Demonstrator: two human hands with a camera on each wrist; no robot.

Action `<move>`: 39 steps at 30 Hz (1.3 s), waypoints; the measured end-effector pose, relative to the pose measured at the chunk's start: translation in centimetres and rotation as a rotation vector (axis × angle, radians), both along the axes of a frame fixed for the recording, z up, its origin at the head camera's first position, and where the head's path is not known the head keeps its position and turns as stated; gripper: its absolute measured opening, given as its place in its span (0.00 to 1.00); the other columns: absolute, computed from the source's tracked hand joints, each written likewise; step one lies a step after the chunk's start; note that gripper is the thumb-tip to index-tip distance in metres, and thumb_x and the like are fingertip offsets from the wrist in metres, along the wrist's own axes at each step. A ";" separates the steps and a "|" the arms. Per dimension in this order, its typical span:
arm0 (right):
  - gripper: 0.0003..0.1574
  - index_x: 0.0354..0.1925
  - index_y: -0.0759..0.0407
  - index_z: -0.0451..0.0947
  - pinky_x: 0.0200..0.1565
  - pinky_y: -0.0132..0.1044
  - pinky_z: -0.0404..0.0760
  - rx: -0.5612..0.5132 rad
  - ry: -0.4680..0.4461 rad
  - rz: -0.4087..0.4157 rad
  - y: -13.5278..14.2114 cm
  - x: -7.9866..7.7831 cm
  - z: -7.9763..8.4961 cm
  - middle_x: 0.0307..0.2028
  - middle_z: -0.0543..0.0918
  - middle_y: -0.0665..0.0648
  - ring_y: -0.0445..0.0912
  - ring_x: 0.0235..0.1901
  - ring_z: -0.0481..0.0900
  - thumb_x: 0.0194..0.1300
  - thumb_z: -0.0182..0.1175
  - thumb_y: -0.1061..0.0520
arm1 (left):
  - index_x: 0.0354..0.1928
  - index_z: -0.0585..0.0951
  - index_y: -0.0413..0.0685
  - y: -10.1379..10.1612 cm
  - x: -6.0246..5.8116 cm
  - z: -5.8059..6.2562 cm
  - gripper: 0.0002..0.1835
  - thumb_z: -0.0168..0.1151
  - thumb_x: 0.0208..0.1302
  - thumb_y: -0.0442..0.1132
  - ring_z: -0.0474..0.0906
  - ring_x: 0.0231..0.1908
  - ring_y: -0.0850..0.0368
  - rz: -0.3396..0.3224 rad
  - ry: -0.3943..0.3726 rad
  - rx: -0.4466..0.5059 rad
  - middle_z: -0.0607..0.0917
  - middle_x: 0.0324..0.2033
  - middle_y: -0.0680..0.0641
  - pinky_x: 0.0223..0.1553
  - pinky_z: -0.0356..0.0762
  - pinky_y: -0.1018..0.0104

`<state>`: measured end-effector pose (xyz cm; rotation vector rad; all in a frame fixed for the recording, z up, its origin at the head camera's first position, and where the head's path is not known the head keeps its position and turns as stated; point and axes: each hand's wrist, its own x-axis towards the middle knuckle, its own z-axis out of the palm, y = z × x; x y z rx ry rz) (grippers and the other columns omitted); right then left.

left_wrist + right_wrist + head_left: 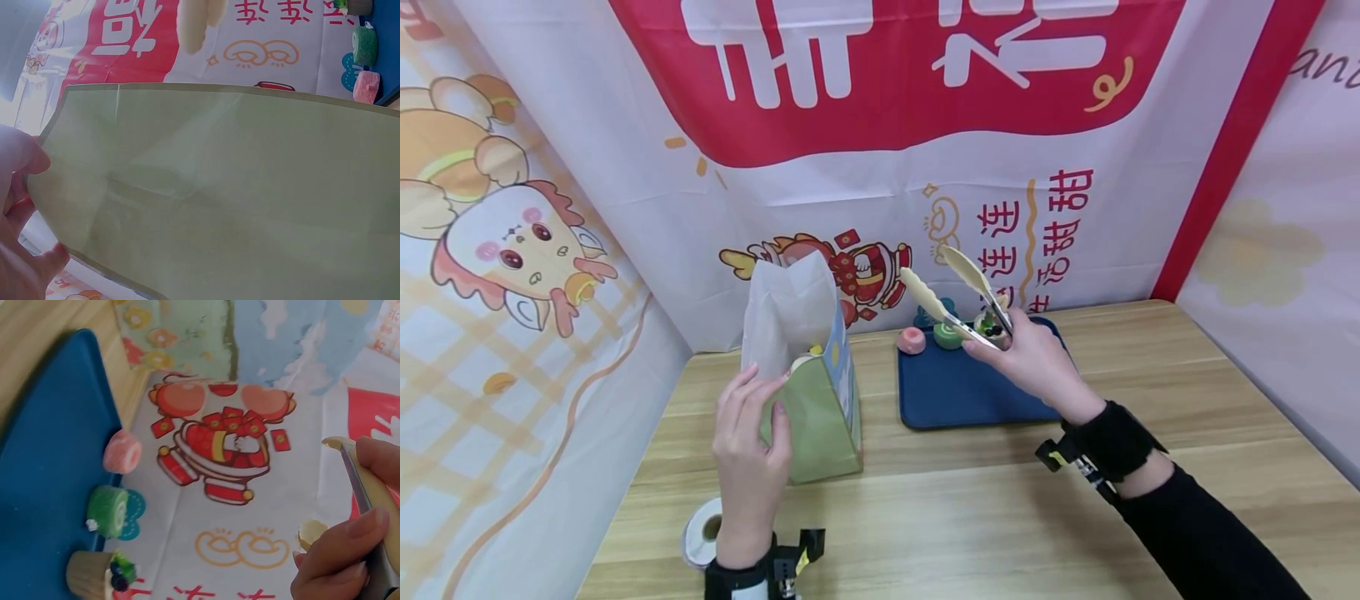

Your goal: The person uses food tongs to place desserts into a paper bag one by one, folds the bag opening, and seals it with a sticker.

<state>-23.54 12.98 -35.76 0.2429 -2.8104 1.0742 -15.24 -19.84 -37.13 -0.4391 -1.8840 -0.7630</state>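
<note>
A paper bag (816,425) with a green face, a patterned side and a white inside stands upright at left. My left hand (751,458) holds it at the open rim; the left wrist view shows fingers (28,156) at the bag's edge. Something pale and yellow peeks from the bag's mouth, mostly hidden. My right hand (1037,362) grips metal tongs (931,300) with cream tips, spread apart with nothing between them. The tongs are raised over the back of the tray, near a pink cake (911,340), a green cake (109,511) and a cupcake (90,575) with dark and green topping.
The blue tray (973,400) lies on the wooden table (925,517), right of the bag. A white roll (700,537) sits beside my left wrist. Printed cloth (820,183) hangs behind the table and at both sides.
</note>
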 end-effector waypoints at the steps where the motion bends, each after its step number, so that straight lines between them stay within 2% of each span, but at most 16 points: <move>1: 0.43 0.44 0.63 0.64 0.17 0.32 0.56 -0.001 -0.001 -0.004 0.1 -0.1 -0.2 0.20 0.64 0.53 0.45 0.16 0.61 0.53 0.57 0.27 | 0.40 0.82 0.33 0.0 0.0 0.0 0.13 0.54 0.52 0.22 0.72 0.54 0.42 -0.001 0.001 0.000 0.84 0.39 0.35 0.62 0.70 0.53; 9: 0.47 0.48 0.70 0.66 0.21 0.35 0.64 0.023 -0.006 -0.054 1.2 -1.3 -2.0 0.27 0.72 0.60 0.51 0.25 0.71 0.54 0.59 0.29 | 0.40 0.82 0.33 -0.1 0.1 -0.1 0.13 0.54 0.52 0.22 0.71 0.54 0.42 0.004 -0.008 -0.002 0.84 0.39 0.35 0.62 0.70 0.53; 12: 0.51 0.53 0.73 0.65 0.19 0.34 0.63 0.024 -0.028 -0.070 1.7 -1.7 -2.5 0.27 0.72 0.61 0.51 0.24 0.71 0.54 0.59 0.29 | 0.40 0.82 0.33 -0.1 0.1 -0.1 0.13 0.55 0.52 0.22 0.71 0.54 0.42 0.005 -0.012 -0.004 0.84 0.39 0.35 0.62 0.70 0.53; 17: 0.55 0.58 0.73 0.62 0.19 0.35 0.63 0.047 -0.056 -0.090 2.3 -2.3 -3.5 0.25 0.73 0.60 0.52 0.24 0.72 0.55 0.58 0.29 | 0.40 0.82 0.33 -0.1 0.1 -0.1 0.14 0.55 0.51 0.21 0.71 0.54 0.42 0.006 -0.013 -0.003 0.83 0.39 0.35 0.62 0.70 0.54; 24: 0.57 0.56 0.77 0.62 0.27 0.42 0.73 0.074 -0.097 -0.121 3.1 -2.8 -4.4 0.38 0.78 0.72 0.58 0.33 0.74 0.54 0.57 0.28 | 0.40 0.82 0.33 -0.1 0.1 -0.2 0.14 0.54 0.52 0.22 0.71 0.54 0.42 0.008 -0.012 -0.003 0.84 0.39 0.35 0.62 0.70 0.54; 29: 0.61 0.61 0.79 0.58 0.30 0.46 0.77 0.085 -0.135 -0.136 3.4 -3.1 -4.8 0.43 0.77 0.77 0.59 0.35 0.75 0.55 0.57 0.28 | 0.40 0.82 0.33 -0.1 0.0 -0.2 0.14 0.54 0.52 0.22 0.71 0.54 0.42 0.004 -0.012 -0.001 0.84 0.39 0.36 0.62 0.70 0.54; 34: 0.64 0.63 0.80 0.54 0.28 0.44 0.77 0.081 -0.151 -0.153 3.6 -3.2 -5.1 0.40 0.78 0.76 0.58 0.33 0.76 0.55 0.56 0.27 | 0.41 0.82 0.33 0.0 -0.1 -0.1 0.14 0.54 0.52 0.22 0.71 0.55 0.43 0.000 -0.017 0.003 0.84 0.39 0.35 0.62 0.70 0.52; 39: 0.65 0.65 0.79 0.52 0.19 0.35 0.72 0.074 -0.168 -0.161 3.8 -3.4 -5.4 0.31 0.77 0.67 0.52 0.25 0.76 0.55 0.55 0.27 | 0.41 0.82 0.33 0.0 -0.2 0.0 0.14 0.54 0.52 0.22 0.71 0.55 0.43 0.001 -0.016 0.003 0.83 0.38 0.35 0.62 0.70 0.52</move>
